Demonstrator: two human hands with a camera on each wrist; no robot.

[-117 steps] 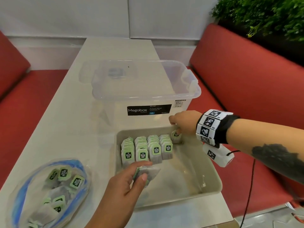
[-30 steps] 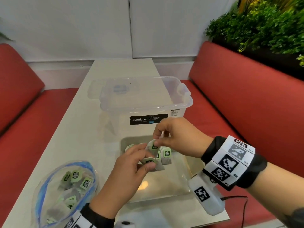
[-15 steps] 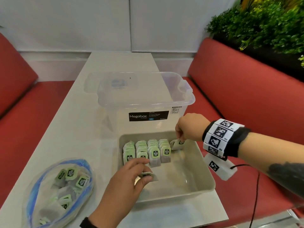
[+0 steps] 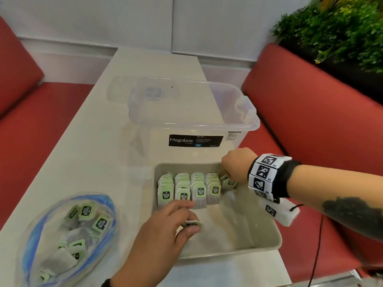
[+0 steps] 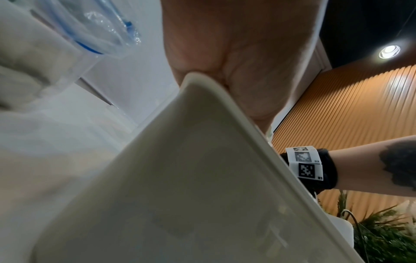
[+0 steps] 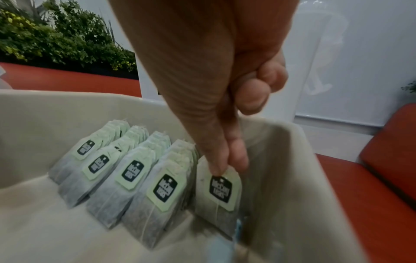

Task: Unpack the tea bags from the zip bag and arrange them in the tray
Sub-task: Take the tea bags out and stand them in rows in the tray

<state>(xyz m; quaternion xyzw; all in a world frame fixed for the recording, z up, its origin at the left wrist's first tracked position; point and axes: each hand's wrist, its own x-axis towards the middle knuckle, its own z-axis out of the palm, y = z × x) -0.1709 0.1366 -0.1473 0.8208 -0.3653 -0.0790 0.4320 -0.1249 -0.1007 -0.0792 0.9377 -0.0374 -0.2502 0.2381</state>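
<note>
A grey tray (image 4: 267, 246) sits at the table's near edge, with rows of green-tagged tea bags (image 4: 187, 189) standing against its far wall. My right hand (image 4: 235, 164) pinches the top of a tea bag (image 6: 219, 194) at the far right corner, beside the last row (image 6: 162, 194). My left hand (image 4: 172, 224) is over the tray's near left part and grips a few tea bags (image 4: 191, 223) between thumb and fingers. An open zip bag (image 4: 68, 239) with a blue seal lies left of the tray, holding several more tea bags.
A clear Megabox storage box (image 4: 190, 114) stands right behind the tray. Red bench seats (image 4: 310, 112) flank the white table (image 4: 87, 154), and a green plant (image 4: 335, 27) is at the far right. The tray's near right half is bare.
Since a second ago my right hand has left my left hand and carried one tea bag to the tray's far right corner. My left hand has stayed low over the tray with its bags.
</note>
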